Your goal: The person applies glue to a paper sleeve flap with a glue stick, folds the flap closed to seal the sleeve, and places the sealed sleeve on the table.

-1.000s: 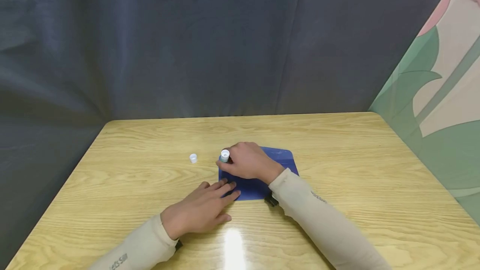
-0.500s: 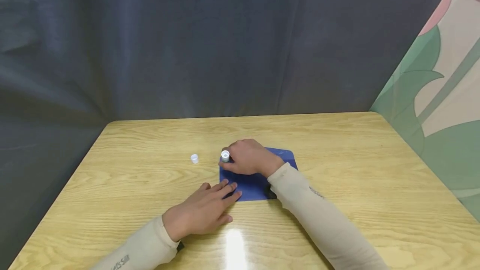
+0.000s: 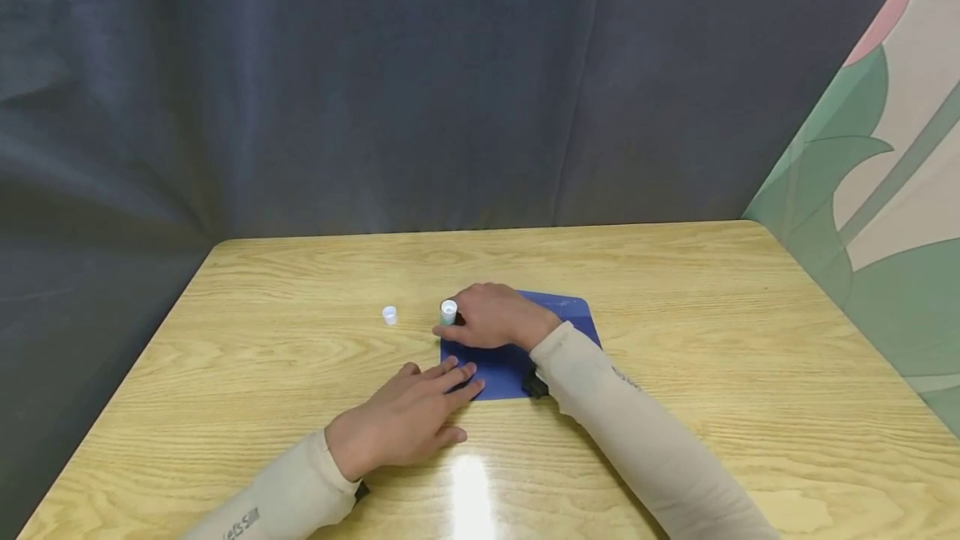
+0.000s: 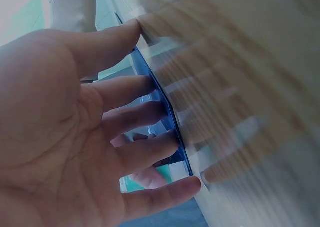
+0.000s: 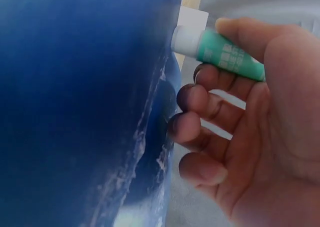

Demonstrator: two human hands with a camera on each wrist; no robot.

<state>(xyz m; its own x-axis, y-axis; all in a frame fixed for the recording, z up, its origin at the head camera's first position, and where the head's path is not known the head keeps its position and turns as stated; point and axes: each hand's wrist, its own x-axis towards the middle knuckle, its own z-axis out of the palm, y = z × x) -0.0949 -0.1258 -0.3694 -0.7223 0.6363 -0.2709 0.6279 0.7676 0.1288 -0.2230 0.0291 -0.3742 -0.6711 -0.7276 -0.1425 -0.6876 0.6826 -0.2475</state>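
Note:
A blue envelope (image 3: 498, 377) lies flat on the table, its far edge tapering to rounded corners. My left hand (image 3: 397, 423) rests with spread fingers on its near left corner. In the left wrist view those fingers (image 4: 145, 117) are straight, tips at the blue edge. My right hand (image 3: 495, 317) pinches a green and white glue stick (image 5: 227, 54) between thumb and forefinger. Its white end meets the blue surface in the right wrist view, where whitish glue smears (image 5: 137, 147) run along the edge. The other right fingers curl loosely below.
A small white cap (image 3: 389, 316) stands on the wooden table (image 3: 300, 290), left of the envelope. A dark curtain (image 3: 405, 90) hangs behind the table. On the right is a flower-patterned panel (image 3: 892, 215).
My right hand has shifted slightly left with the glue stick, a little closer to the white cap. My left hand stays in place on the envelope.

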